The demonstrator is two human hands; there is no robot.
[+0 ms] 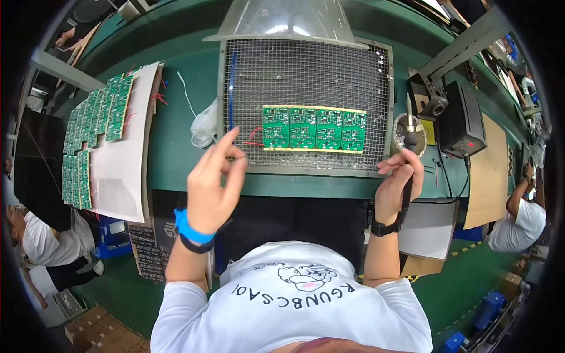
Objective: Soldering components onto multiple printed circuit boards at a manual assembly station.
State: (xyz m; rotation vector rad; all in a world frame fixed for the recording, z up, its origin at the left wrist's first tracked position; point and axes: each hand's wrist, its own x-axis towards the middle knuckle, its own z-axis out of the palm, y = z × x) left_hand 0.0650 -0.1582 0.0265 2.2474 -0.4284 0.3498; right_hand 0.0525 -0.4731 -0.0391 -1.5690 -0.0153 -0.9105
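Observation:
A panel of green circuit boards (303, 128) lies on a dark wire-mesh tray (306, 65), with short red wires (254, 139) sticking out at its left end. Close to those wires, over the tray's left front corner, is my left hand (213, 182); its fingers are apart and I see nothing in them. At the tray's right front corner my right hand (403, 179) is closed around a soldering iron (411, 140), whose metal end points away from me. Under the iron is a round dish (401, 130), partly hidden.
More green boards with red wires (100, 112) rest on a white sheet (123, 170) at left. A clear hood (285, 20) stands behind the tray. To the right are a black box (462, 120) with cables and cardboard (489, 170). Other people are at both sides.

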